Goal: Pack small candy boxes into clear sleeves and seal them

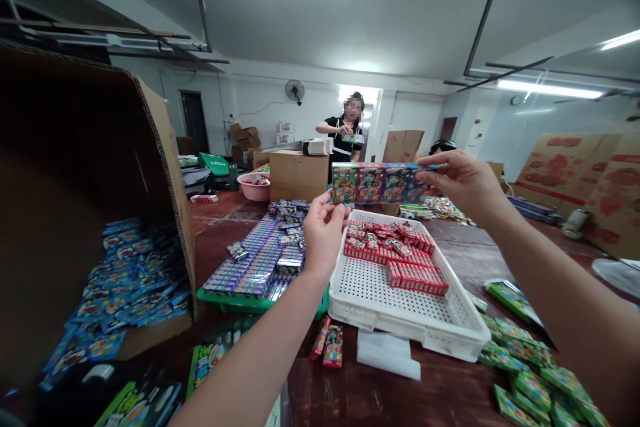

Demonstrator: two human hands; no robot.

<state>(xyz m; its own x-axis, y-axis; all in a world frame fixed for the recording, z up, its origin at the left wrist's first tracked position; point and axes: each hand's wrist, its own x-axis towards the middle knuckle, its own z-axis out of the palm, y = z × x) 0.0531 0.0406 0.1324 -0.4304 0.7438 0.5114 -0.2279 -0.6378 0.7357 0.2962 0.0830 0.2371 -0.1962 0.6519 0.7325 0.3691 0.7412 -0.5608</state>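
Up in front of me I hold a long, flat, colourful printed box (376, 185) with green, red and blue picture panels. My left hand (323, 230) pinches its lower left corner between thumb and fingers. At the other end, my right hand (463, 185) grips the right edge, thumb in front. Below it lies a white perforated plastic tray (357, 303) with rows of small red boxes (417, 278) and a loose heap on top. To its left, small purple boxes (240, 265) fill a green tray (237, 303) in tight rows.
A large open carton (163, 147) at left holds blue packets (145, 273). Two red boxes (333, 345) and folded white sheets (389, 352) lie before the white tray. Green packets (537, 373) are piled at lower right. A co-worker (345, 130) stands behind a brown carton (297, 175).
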